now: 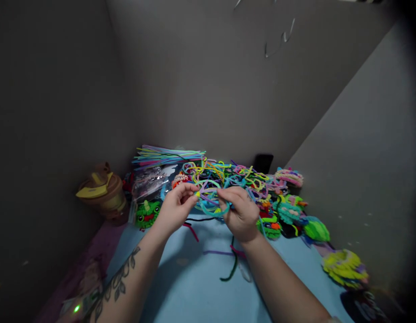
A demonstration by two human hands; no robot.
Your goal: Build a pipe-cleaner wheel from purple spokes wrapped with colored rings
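Note:
Between my two hands, above the light blue table surface (181, 278), hangs a looped piece of bent pipe cleaners (213, 211) in teal, pale green and purple, with a yellow bit at its left side. My left hand (177, 204) pinches that left side between thumb and fingers. On the opposite side, my right hand (240, 210) is closed on the loop, thumb and forefinger together. Loose pipe cleaners lie on the table below: a purple one (216, 252), a dark green one (233, 269) and a dark pink one (193, 232).
Behind my hands spreads a heap of bent colourful pipe cleaners (241, 175). A bundle of straight ones (167, 156) lies at the back left. A brown tumbler (105, 197) and a green fuzzy figure (147, 214) stand left. Fuzzy pieces, including a yellow one (344, 268), line the right.

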